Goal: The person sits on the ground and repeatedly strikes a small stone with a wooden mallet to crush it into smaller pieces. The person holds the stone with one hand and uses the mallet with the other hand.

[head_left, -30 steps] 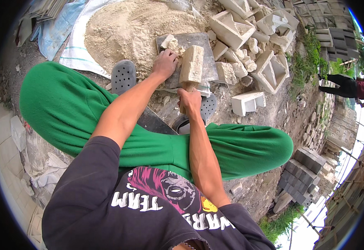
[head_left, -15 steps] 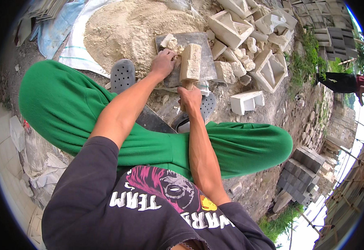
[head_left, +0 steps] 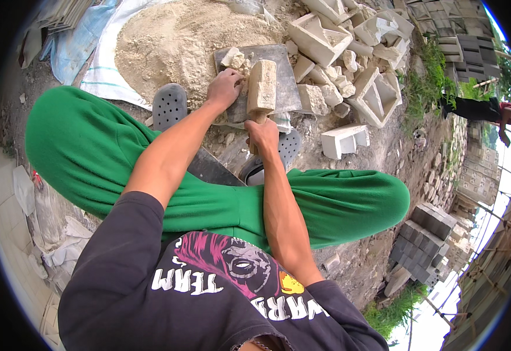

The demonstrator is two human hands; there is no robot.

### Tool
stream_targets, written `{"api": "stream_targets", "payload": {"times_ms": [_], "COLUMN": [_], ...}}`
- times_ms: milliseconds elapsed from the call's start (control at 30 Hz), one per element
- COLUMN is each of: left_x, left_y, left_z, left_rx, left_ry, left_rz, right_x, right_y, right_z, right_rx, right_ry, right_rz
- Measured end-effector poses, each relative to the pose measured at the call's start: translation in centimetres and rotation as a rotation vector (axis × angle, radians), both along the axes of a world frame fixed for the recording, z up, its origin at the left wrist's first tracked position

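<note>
My right hand [head_left: 263, 136] is wrapped round the handle of a wooden mallet, its fingers closed. The mallet's thick, dust-covered head [head_left: 262, 88] is over a dark flat slab [head_left: 285, 76] on the ground between my feet. My left hand [head_left: 224, 89] is at the slab's left edge, fingers bent and slightly apart, close to crumbled pale rubble [head_left: 237, 60]. The mallet head is just right of its fingertips. Whatever lies under the mallet head is hidden.
Beyond the slab, a heap of crushed material [head_left: 168, 50] lies on a white sheet [head_left: 100, 79]. Broken pale blocks [head_left: 320, 41] are piled to the right. Grey clogs [head_left: 169, 105] flank the slab. Stacked blocks [head_left: 419, 240] and another person [head_left: 477, 109] are farther right.
The mallet and both hands stay in nearly the same place, with the whole view shifted slightly. The other person's arm at the far right has changed position.
</note>
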State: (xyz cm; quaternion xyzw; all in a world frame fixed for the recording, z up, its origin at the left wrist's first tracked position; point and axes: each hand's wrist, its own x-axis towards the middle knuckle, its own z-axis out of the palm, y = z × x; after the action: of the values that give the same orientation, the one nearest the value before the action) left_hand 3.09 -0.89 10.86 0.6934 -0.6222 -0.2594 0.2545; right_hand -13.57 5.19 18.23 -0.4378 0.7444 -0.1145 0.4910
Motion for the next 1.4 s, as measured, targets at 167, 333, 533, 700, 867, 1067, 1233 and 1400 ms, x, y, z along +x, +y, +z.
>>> {"api": "stream_targets", "payload": {"times_ms": [167,333,533,700,867,1067,1233,1400], "left_x": [0.0,-0.2,0.1,0.2,0.1,0.0,-0.7,-1.6], "left_y": [0.3,0.3,0.2,0.2,0.4,0.2,-0.3,-1.4], "left_z": [-0.6,-0.3,-0.2,-0.8,-0.3,-0.1,1.0,2.1], "left_rx": [-0.050,-0.042,0.024,-0.053,-0.019,-0.021,0.038,0.051], "left_ry": [-0.018,0.012,-0.024,-0.056,-0.031,-0.024,-0.121,-0.177], "left_rz": [-0.023,-0.004,-0.004,-0.036,-0.015,0.035,0.007,-0.035], "right_x": [-0.1,-0.5,0.3,0.1,-0.2,-0.1,-0.2,0.1], "right_y": [-0.1,-0.8,0.3,-0.5,-0.3,0.0,-0.5,-0.8], "right_z": [-1.2,-0.7,0.3,-0.4,-1.5,-0.3,0.2,1.5], "right_rx": [-0.415,-0.307,0.019,-0.380,-0.246,0.016,-0.090,-0.129], "right_ry": [0.128,0.083,0.004,0.078,0.119,0.059,-0.015,-0.078], "right_rz": [-0.100,-0.030,-0.021,-0.116,-0.032,0.026,-0.132,-0.191]}}
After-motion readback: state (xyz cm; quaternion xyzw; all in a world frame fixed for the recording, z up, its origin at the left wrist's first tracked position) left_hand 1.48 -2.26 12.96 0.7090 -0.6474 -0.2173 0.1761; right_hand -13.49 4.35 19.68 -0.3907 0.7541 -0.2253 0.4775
